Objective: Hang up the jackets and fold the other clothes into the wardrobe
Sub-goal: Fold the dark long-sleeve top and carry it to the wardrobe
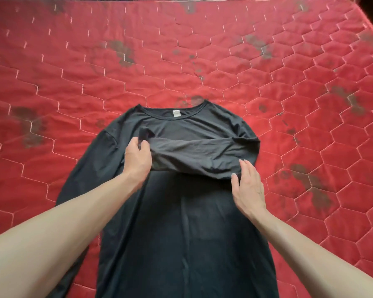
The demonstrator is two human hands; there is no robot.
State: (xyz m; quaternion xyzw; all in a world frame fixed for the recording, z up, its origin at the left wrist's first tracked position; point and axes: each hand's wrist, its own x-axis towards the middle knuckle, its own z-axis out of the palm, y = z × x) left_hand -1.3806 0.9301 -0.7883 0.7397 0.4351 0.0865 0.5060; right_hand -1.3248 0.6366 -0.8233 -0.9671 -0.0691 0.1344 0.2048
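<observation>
**Black shirt spread on the red mattress, one sleeve folded across the chest**

The black long-sleeved shirt (181, 222) is lying flat, neckline away from the person, with its hem running off the near edge of the view. The left hand (138, 158) is pinching the cuff end of the right sleeve (194, 151), thumb and fingers curling around a small bunch of fabric that is sticking up just above the knuckles. That sleeve is stretching across the chest from the shirt's right shoulder, forming a band that is lying on top of the body of the garment.

The right hand (249, 188) is resting with its fingers straight and together, not gripping anything; its fingertips are touching the lower edge of the folded sleeve near the right side of the shirt, and its palm is sitting over the shirt's body just below that band. Both hands are therefore working on the same sleeve, one at each end, with the collar (174, 111) and its small pale label lying beyond them.

The other sleeve (91, 164) is hanging out to the left, passing under the left forearm.

Around the shirt, the red quilted mattress (289, 72) is showing a hexagon stitch pattern and several dark, worn patches.
</observation>
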